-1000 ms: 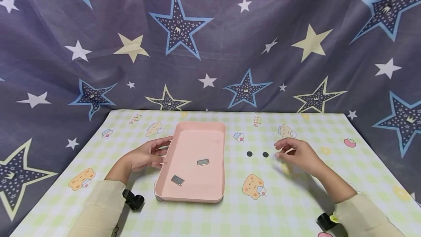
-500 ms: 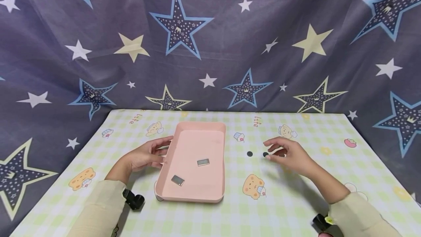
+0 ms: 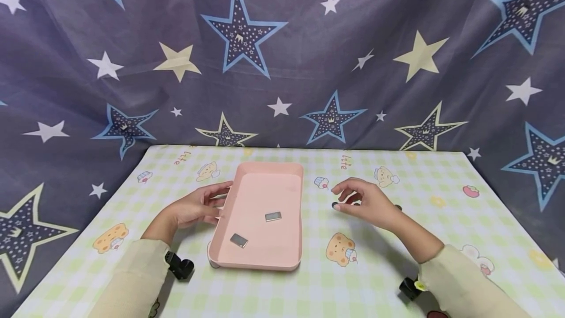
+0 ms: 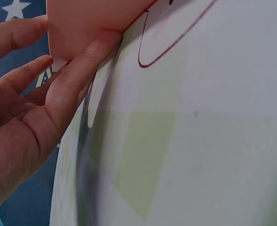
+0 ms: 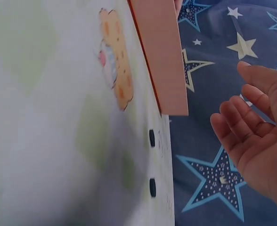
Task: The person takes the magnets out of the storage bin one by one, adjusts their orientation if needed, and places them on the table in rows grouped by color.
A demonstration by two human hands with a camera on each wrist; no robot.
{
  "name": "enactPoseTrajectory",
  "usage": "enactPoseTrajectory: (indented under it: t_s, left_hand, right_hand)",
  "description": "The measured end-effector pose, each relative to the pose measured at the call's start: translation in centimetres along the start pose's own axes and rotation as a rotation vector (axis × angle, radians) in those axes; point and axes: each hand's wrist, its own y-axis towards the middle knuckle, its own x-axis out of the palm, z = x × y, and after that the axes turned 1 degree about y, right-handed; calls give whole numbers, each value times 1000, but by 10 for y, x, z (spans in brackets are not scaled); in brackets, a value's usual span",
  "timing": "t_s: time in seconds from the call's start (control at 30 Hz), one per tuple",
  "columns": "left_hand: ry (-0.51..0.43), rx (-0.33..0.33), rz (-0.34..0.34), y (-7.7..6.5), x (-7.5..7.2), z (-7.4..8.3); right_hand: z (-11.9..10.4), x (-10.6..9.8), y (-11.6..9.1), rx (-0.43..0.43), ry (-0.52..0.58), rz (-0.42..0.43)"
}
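A shallow pink tray (image 3: 260, 195) lies on the table, with two small silver-grey rectangular blocks in it, one block (image 3: 273, 216) near its middle and the other block (image 3: 239, 240) towards its near left. My left hand (image 3: 196, 207) rests against the tray's left wall; in the left wrist view the thumb (image 4: 77, 75) lies fairly straight along it. Over the table right of the tray, my right hand (image 3: 368, 202) is loosely curved, nothing between its fingers. Its thumb tip overlaps a black disc (image 3: 334, 205). In the right wrist view two black discs stand out, a nearer disc (image 5: 152, 187) among them.
A checked tablecloth (image 3: 309, 293) with cartoon prints covers the table. Another black disc (image 3: 398, 207) shows just beyond the right wrist. Behind the table's far edge hangs a dark star-patterned curtain (image 3: 295, 63). Each wrist carries a small black camera, the left camera (image 3: 180, 266) close over the cloth.
My right hand has moved left, from right of the black discs to over them, and a disc beyond its wrist has come into sight. The left hand and tray have stayed put.
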Motion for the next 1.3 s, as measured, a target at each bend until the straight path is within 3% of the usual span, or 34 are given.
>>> enactPoseTrajectory:
  t_s: [0.47, 0.83, 1.3]
  left_hand:
    - [8, -8, 5, 0, 0, 1]
    - [-6, -11, 4, 1, -1, 0]
    - [-5, -2, 3, 1, -1, -1]
  right_hand:
    - [-14, 12, 32, -67, -10, -160]
    - [-31, 21, 60, 40, 45, -349]
    - [-43, 41, 91, 23, 66, -483]
